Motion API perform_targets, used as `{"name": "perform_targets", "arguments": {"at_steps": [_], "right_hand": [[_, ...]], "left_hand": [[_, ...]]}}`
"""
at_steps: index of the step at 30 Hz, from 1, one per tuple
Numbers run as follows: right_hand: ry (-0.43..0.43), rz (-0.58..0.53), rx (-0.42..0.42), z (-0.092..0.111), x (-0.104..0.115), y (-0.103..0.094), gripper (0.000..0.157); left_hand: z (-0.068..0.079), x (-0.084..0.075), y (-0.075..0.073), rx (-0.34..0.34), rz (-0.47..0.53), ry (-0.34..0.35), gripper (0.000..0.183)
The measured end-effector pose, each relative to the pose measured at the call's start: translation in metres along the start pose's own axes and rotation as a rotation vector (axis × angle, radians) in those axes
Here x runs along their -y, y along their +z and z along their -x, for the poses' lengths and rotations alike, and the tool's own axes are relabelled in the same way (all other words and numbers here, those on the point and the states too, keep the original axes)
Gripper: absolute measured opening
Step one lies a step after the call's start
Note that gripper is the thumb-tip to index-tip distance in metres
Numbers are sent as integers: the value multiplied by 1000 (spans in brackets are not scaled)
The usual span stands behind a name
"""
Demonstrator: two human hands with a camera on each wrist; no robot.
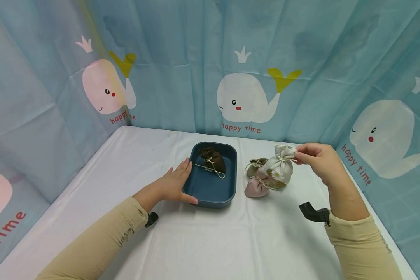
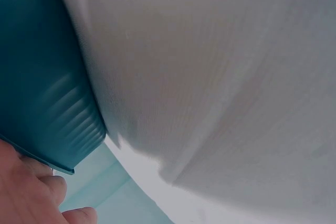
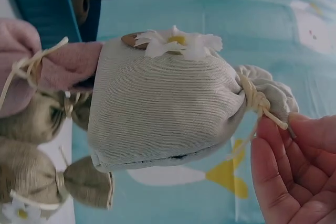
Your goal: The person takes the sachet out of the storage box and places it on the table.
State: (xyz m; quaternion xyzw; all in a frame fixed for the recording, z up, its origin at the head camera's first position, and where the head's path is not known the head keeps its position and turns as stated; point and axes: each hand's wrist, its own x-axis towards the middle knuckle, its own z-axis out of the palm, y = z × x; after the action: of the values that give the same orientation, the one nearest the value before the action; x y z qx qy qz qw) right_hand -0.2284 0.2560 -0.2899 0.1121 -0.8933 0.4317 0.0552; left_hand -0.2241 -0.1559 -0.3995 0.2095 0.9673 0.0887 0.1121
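My right hand (image 1: 318, 159) pinches a white drawstring pouch (image 1: 279, 167) by its gathered neck and cord. In the right wrist view, this pouch (image 3: 163, 100) carries a white cloth flower on its side. It overlaps a pink pouch (image 1: 257, 187) and olive-brown pouches (image 1: 255, 168) in the head view. My left hand (image 1: 175, 183) rests with spread, straight fingers against the left side of a dark blue rectangular tray (image 1: 211, 192). Inside the tray, toward the back, lies a dark brown pouch (image 1: 216, 160) with a loose pale cord.
A white cloth (image 1: 196, 241) covers the table. Light blue curtains (image 1: 182, 85) with whale prints stand along the back and both sides. Black wrist mounts (image 1: 315, 213) stick out from both sleeves.
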Motion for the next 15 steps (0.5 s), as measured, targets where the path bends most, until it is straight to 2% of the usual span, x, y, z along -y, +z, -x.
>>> {"name": "perform_targets", "arguments": {"at_steps": [7,15], "right_hand": [[-19,-59,-29,6,-12,-7,25],[2,-1,-45,12,-21,-15,25]], "left_hand": [[2,-2,-2,-5,19,11,132],[0,-1,0,-8,9,8,132]]}}
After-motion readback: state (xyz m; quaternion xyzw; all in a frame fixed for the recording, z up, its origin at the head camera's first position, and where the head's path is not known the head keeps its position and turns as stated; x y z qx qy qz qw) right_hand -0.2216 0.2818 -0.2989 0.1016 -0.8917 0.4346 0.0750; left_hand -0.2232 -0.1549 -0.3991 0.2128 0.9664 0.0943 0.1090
